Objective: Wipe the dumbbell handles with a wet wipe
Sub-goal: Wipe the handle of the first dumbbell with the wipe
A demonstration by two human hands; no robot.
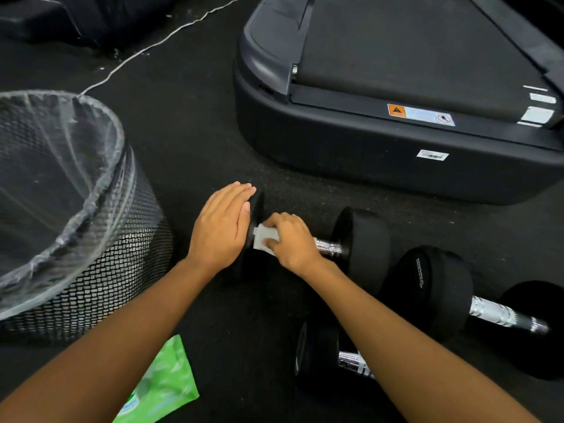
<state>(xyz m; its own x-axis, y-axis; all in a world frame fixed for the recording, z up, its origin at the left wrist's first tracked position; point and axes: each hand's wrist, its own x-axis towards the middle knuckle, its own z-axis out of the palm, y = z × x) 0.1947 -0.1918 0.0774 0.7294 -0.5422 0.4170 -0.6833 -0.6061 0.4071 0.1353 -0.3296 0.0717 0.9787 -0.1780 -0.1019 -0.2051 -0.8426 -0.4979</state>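
With our left hand (222, 227) flat, bracing the weight head (258, 206) beneath it, we should twist our right hand (294, 244), gripping the wet wipe (263, 239), along the bare handle (331, 247) beyond it.

mesh bin (100, 270) with clear liner (61, 166), left | treadmill (366, 154) upper right | white cable (164, 37) on floor (198, 141) behind

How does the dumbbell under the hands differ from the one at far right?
The held dumbbell has the right hand wrapping a wet wipe round its handle and the left hand flat against its end; the far-right dumbbell lies untouched, handle bare. Both have black ends and knurled metal handles.
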